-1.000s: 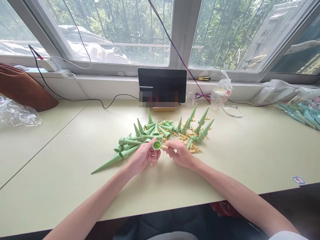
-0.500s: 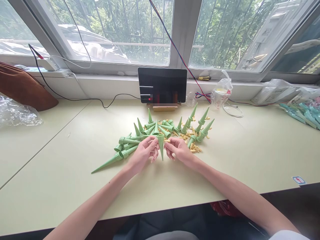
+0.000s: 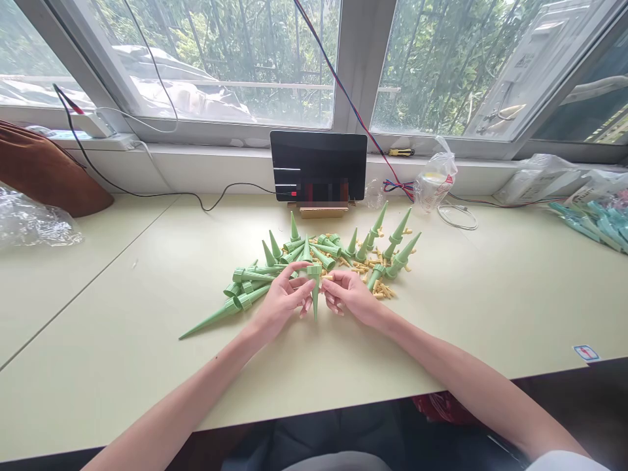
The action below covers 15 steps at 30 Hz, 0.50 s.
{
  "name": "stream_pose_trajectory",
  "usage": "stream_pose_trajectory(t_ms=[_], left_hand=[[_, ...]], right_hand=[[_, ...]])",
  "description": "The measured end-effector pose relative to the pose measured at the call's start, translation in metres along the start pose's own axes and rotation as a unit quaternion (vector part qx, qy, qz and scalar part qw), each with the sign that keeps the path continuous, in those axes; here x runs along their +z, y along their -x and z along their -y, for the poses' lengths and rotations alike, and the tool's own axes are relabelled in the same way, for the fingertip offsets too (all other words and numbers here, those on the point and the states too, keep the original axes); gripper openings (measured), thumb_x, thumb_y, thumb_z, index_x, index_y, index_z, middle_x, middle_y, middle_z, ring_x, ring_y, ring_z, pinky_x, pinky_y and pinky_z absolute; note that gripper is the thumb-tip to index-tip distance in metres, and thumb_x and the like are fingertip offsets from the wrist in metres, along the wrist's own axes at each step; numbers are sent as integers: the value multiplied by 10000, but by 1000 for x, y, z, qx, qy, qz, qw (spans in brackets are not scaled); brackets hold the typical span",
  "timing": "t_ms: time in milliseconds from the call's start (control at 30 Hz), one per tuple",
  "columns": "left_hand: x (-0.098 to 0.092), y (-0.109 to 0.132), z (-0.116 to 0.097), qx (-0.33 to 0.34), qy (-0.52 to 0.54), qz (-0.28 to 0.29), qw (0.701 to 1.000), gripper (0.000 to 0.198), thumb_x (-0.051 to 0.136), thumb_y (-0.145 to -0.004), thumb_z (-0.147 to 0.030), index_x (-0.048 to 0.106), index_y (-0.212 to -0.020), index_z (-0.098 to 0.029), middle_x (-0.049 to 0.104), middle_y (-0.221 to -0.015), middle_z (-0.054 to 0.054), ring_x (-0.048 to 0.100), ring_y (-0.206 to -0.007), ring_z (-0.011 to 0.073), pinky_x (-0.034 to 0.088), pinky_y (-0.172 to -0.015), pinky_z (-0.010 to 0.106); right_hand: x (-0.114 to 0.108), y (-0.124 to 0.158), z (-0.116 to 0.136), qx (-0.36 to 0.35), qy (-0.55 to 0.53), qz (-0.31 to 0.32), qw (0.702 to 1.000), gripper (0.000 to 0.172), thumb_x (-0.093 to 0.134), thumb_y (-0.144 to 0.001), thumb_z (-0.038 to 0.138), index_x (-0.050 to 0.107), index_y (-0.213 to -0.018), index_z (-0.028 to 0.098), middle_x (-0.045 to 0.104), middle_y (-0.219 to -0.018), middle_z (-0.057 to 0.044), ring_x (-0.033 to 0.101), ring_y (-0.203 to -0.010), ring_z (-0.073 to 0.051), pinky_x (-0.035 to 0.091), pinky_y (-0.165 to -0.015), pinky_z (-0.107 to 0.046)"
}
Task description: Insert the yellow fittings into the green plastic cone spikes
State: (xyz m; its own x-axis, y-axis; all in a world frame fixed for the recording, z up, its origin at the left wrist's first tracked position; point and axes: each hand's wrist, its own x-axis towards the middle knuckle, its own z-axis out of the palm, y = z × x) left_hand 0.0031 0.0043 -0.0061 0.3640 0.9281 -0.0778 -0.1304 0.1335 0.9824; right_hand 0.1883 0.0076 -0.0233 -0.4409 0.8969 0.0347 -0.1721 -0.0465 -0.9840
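Note:
My left hand (image 3: 288, 294) is closed on a green plastic plant-watering spike (image 3: 315, 301), its wide collar up and its point down. Just right of it, my right hand (image 3: 348, 292) pinches a small tan peg-like piece (image 3: 327, 277) between thumb and fingertips, close to the spike's side. Whether the piece touches the spike I cannot tell. Behind and left of my hands lies a heap of green spikes (image 3: 252, 276), some on their sides. More spikes (image 3: 403, 255) stand point up at the right, among loose tan pieces (image 3: 385, 290).
A dark tablet (image 3: 318, 167) leans on a cardboard stand (image 3: 324, 212) at the back. To its right are a bagged cup (image 3: 434, 186) and a coiled white cable (image 3: 457, 217). A brown bag (image 3: 53, 170) and clear plastic wrap (image 3: 36, 219) lie at the left. Teal pieces (image 3: 596, 226) are far right.
The spike in my left hand has tipped so its open top faces less toward me. My left fingers have shifted around its collar. My right hand has barely moved.

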Motion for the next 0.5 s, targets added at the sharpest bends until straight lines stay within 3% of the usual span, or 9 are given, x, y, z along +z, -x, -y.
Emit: stream_pose_trajectory(t_ms=[500], left_hand=[[-4, -2, 6, -51, 65, 10, 997, 490, 796, -770, -407, 514, -1118, -207, 590, -700, -29, 458, -456, 55, 348, -399, 168]], right_hand=[[-1, 2, -3, -34, 113, -5, 993, 339, 574, -920, 501, 549, -780, 193, 503, -524, 52, 460, -404, -101, 385, -421, -239]])
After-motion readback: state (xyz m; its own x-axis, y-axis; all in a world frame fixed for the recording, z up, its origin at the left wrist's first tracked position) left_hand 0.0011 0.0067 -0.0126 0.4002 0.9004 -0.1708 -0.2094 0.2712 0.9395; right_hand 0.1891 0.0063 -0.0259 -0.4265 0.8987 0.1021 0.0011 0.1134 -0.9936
